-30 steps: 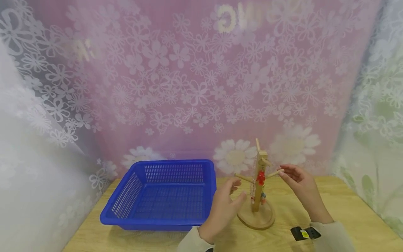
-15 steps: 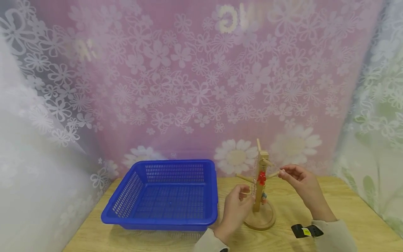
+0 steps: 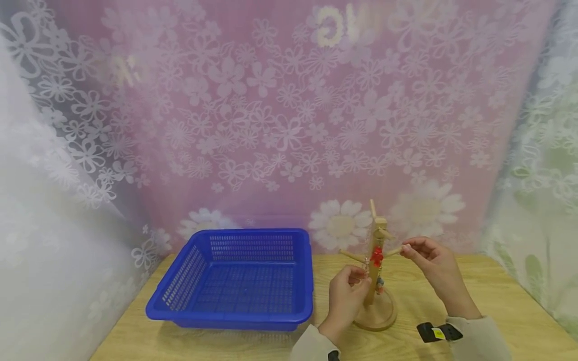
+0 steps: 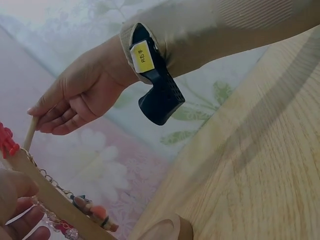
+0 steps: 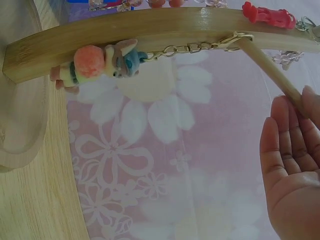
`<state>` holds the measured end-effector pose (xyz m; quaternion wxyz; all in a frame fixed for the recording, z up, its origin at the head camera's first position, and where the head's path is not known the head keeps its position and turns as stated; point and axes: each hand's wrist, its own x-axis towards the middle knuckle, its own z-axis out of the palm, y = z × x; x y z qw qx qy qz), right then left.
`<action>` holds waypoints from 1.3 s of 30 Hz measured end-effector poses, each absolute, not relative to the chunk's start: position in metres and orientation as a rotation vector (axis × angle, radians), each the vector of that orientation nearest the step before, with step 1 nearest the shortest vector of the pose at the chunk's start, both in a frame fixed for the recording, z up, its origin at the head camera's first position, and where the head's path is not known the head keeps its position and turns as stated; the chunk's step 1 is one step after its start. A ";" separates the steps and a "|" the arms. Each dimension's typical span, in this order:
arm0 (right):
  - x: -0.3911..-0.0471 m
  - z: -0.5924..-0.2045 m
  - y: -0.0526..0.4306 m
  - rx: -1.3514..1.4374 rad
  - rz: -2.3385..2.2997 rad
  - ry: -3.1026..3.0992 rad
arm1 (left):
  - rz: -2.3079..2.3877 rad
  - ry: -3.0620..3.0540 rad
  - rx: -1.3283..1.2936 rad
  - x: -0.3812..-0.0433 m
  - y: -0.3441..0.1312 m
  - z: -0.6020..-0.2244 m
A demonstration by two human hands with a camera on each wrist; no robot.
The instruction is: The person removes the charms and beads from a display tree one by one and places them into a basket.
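On the table stands a wooden hanging stand [image 3: 373, 288] with a round base and several pegs. My right hand [image 3: 431, 265] pinches the outer end of its right-hand peg [image 5: 272, 72] between thumb and fingertips. A keychain figure [image 5: 112, 65] with a coral-coloured ball hangs from that peg by a gold chain. On the near side of the post a red charm [image 3: 377, 255] hangs. My left hand [image 3: 347, 296] is at the post's left side, thumb and fingers curled at a strand of clear and pink beads [image 4: 52, 217], partly hidden by the fingers.
A blue plastic basket [image 3: 235, 318] with slotted sides sits to the left of the stand. Behind the wooden table [image 3: 487, 281] hangs a flowered pink curtain [image 3: 271, 150], with pale curtains at both sides.
My left hand has moved right, from beside the basket to the post, and its fingers have closed at the bead strand. My right hand has stayed at the peg's end.
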<state>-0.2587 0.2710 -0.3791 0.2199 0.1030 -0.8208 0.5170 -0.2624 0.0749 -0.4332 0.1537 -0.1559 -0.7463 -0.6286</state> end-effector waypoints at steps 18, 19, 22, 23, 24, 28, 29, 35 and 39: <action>-0.257 -0.379 0.271 0.266 1.445 -2.282 | -1.747 -2.025 -0.458 -0.262 0.076 -0.427; -0.257 -0.379 0.271 0.263 1.442 -2.284 | -1.745 -2.023 -0.451 -0.262 0.076 -0.425; -0.257 -0.379 0.272 0.259 1.442 -2.287 | -1.752 -2.013 -0.437 -0.261 0.075 -0.421; -0.256 -0.379 0.272 0.259 1.441 -2.287 | -1.762 -2.005 -0.437 -0.260 0.075 -0.419; -0.256 -0.379 0.272 0.259 1.439 -2.286 | -1.770 -1.997 -0.440 -0.259 0.075 -0.417; -0.257 -0.380 0.271 0.267 1.440 -2.275 | -1.773 -1.974 -0.458 -0.257 0.074 -0.411; -0.257 -0.380 0.271 0.268 1.442 -2.272 | -1.771 -1.970 -0.460 -0.257 0.074 -0.410; -0.258 -0.379 0.271 0.282 1.460 -2.265 | -1.777 -1.947 -0.475 -0.256 0.071 -0.405; -0.258 -0.380 0.271 0.294 1.479 -2.249 | -1.800 -1.930 -0.499 -0.256 0.069 -0.402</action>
